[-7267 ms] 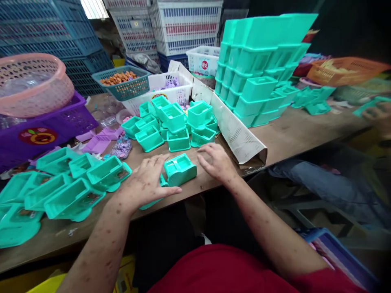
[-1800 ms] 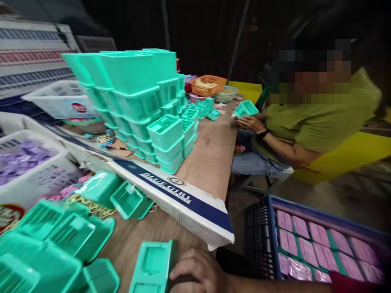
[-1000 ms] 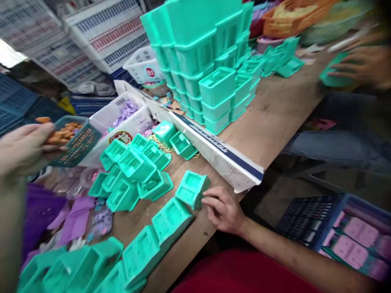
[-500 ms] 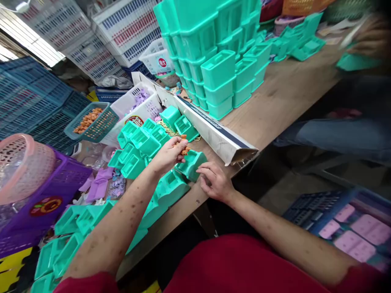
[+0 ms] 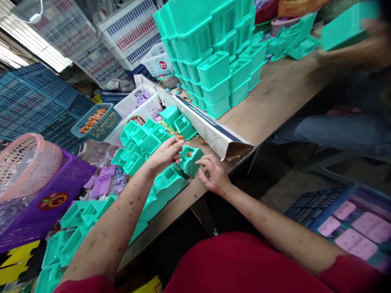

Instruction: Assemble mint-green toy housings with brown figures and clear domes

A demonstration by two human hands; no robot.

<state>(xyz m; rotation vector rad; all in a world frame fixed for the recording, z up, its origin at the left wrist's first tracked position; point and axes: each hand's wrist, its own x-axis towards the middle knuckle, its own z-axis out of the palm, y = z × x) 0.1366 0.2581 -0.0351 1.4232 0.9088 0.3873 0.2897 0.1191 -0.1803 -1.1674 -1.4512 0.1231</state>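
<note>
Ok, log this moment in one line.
left hand: pinching orange bits | right hand: steadying teal box | bits inside box

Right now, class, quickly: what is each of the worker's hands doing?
Left hand: fingers pinched on small orange pieces, above the teal plastic piece.
Right hand: open, fingertips touching the same teal plastic piece, not gripping it.

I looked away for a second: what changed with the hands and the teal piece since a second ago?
The left hand came from the teal mesh basket of orange bits to the teal plastic housing; an orange bit now lies in it. The right hand stays beside the housing, as does the cardboard strip.
</note>
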